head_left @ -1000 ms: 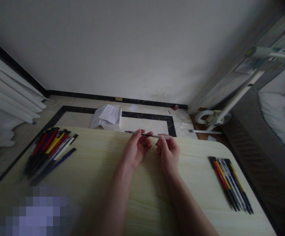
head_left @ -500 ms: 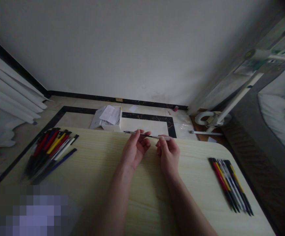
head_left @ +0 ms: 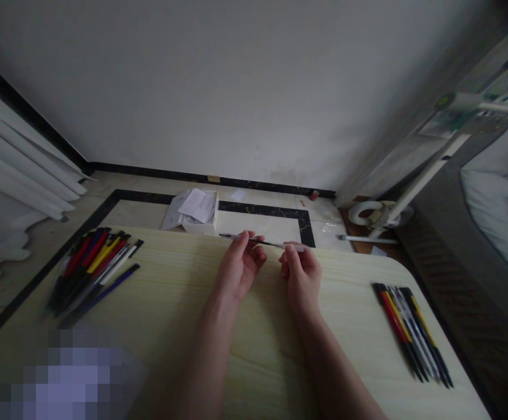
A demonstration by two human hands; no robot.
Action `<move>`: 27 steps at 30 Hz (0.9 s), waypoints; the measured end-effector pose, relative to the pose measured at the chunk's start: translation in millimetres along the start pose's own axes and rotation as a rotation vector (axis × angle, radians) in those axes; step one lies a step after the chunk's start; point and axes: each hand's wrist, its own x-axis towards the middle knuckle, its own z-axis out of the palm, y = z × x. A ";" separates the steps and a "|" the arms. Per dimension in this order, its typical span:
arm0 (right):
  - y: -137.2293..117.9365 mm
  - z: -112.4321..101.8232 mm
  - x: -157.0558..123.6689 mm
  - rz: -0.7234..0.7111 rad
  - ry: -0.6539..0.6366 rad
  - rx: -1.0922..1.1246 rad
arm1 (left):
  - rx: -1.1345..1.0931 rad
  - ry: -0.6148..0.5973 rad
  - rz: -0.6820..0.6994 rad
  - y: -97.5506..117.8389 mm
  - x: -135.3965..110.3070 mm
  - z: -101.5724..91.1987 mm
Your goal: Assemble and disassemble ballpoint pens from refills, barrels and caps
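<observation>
A slim pen (head_left: 271, 242), pale at its right end with a dark stretch along the middle, spans my two hands above the far edge of the table. My left hand (head_left: 241, 262) pinches its left part between thumb and fingers, with the tip poking out to the left. The pale right end sits in the pinch of my right hand (head_left: 301, 271). Whether the pen is in one piece or two is too small to tell. Off to the left lies a loose heap of pens (head_left: 91, 268) in red, yellow, black, white and blue. On the right, several pens (head_left: 411, 332) lie side by side in a row.
The light wooden table (head_left: 262, 373) has a rounded far right corner. Beyond it, an open white box (head_left: 199, 213) with papers stands on the floor. A white metal stand (head_left: 424, 181) rises at the right beside a grey sofa (head_left: 446, 233). White curtains (head_left: 13, 175) hang left.
The view has shifted very slightly. Both hands keep their grip on the pen, with hardly any movement.
</observation>
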 end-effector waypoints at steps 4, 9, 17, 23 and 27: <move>0.5 -0.1 -0.1 -0.008 0.006 -0.002 | -0.007 0.001 0.009 0.8 -0.4 -0.2; 1.8 -0.7 0.2 0.012 0.005 0.039 | -0.020 0.006 0.009 0.8 0.2 -1.7; 3.7 -1.3 0.8 0.032 0.017 0.074 | -0.022 0.006 0.025 1.4 -0.1 -0.4; 4.2 -0.7 1.1 0.031 0.032 0.114 | -0.027 0.009 0.040 1.8 -1.1 0.2; 3.2 -0.9 1.7 0.022 0.046 0.126 | -0.030 -0.001 0.042 1.9 -1.3 -0.6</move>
